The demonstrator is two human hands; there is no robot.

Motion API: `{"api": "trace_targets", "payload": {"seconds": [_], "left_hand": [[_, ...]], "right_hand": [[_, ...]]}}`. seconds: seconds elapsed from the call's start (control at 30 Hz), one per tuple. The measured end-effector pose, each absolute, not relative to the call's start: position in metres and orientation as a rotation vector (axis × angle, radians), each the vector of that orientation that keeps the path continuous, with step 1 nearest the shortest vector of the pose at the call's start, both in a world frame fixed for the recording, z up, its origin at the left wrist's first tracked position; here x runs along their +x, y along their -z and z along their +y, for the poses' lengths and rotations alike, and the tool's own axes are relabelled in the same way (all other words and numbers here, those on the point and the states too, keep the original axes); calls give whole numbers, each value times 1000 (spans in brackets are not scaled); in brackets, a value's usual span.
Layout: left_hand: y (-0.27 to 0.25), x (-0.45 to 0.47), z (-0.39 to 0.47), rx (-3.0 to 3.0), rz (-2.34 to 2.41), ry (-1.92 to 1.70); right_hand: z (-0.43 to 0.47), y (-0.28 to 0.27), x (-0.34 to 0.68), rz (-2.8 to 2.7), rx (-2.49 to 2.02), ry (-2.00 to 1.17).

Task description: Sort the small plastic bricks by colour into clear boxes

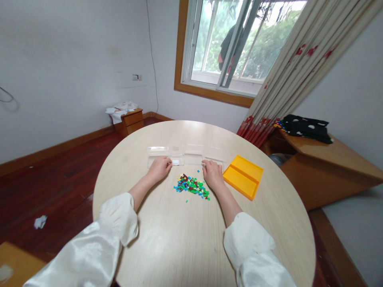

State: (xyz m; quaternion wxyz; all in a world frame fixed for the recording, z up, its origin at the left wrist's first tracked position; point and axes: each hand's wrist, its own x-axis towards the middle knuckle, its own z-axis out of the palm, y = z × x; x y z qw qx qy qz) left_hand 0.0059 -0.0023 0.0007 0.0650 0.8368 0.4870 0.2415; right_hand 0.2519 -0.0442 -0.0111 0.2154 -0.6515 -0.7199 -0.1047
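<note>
A pile of several small coloured bricks (pixel 191 186), green, blue, brown and yellow, lies on the round light-wood table (pixel 179 239). Behind it stands a clear plastic tray (pixel 191 156) with several compartments. My left hand (pixel 159 168) rests on the table at the tray's left part, fingers curled, beside a small white piece (pixel 175 162). My right hand (pixel 212 173) lies palm down just right of the pile, fingertips at the tray's right part. Neither hand visibly holds anything.
An orange two-compartment tray (pixel 243 176) sits right of my right hand. A wooden bench (pixel 323 159) with dark cloth (pixel 308 127) stands at the right under a curtain (pixel 299 59). A small wooden drawer unit (pixel 129 119) stands by the far wall. Crumpled paper (pixel 40 221) lies on the floor.
</note>
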Motion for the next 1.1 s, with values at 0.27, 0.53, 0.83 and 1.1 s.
{"api": "trace_targets", "payload": {"seconds": [0.27, 0.53, 0.83, 1.1], "left_hand": [[4, -3, 2, 2562, 1406, -778], [4, -5, 1, 2564, 1385, -776], [-1, -6, -4, 2558, 1478, -761], [0, -7, -1, 2583, 1371, -762]], "right_hand": [[-46, 14, 254, -2061, -1600, 200], [-55, 12, 257, -2105, -1549, 221], [-60, 8, 257, -2071, -1604, 213], [-58, 9, 261, -2060, -1601, 177]]}}
